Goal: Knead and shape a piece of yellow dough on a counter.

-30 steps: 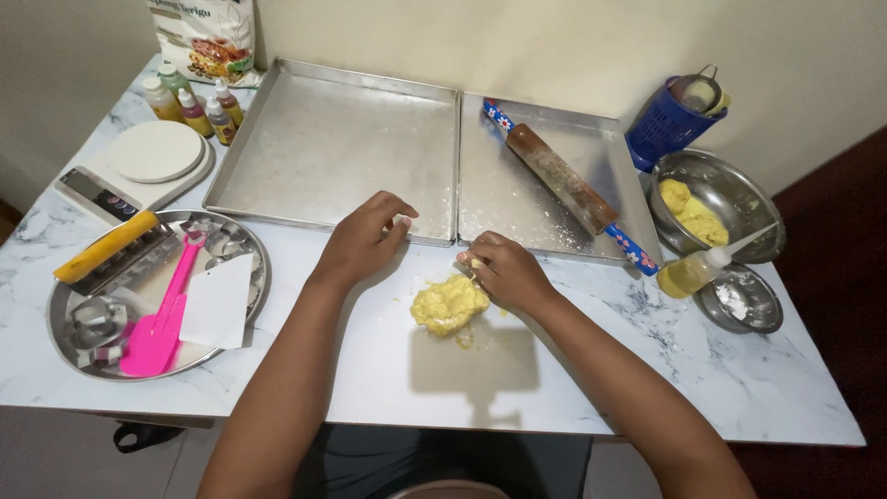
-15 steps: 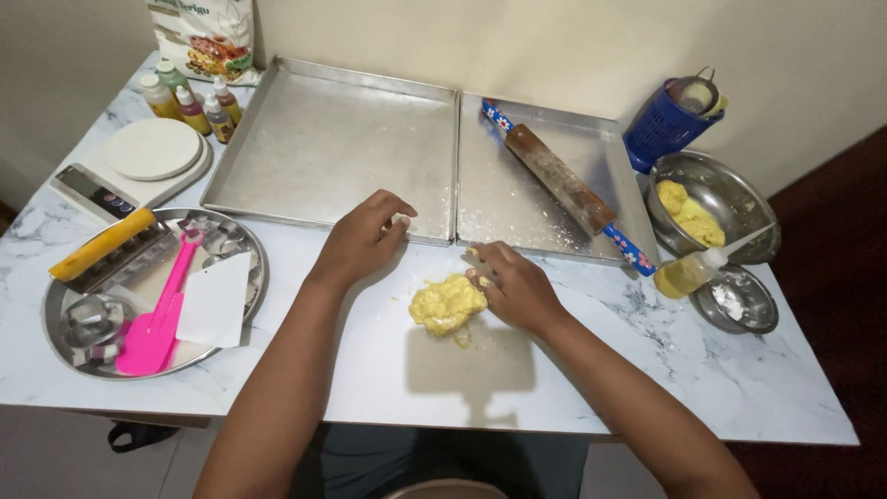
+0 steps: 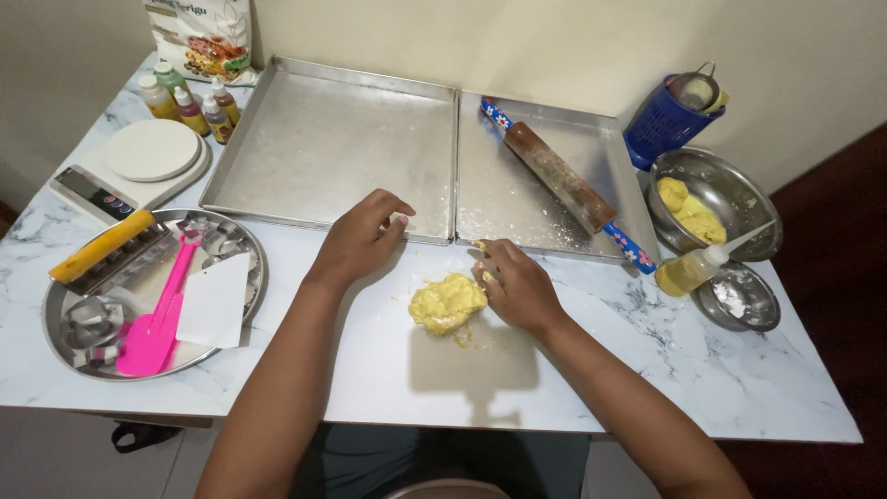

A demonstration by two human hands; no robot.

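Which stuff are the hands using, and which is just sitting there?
In use:
right hand against yellow dough lump
left hand at baking tray edge

Just sitting:
rolling pin
pink spatula
kitchen scale
squeeze bottle

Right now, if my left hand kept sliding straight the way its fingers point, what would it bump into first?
The left hand points up and to the right, toward the near rim of the big baking tray. Its fingertips look almost at that rim already, so probably the tray edge.

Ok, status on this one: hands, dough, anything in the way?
Right hand against dough, fingers curled. Left hand resting at tray edge, holding nothing. Nothing blocking dough.
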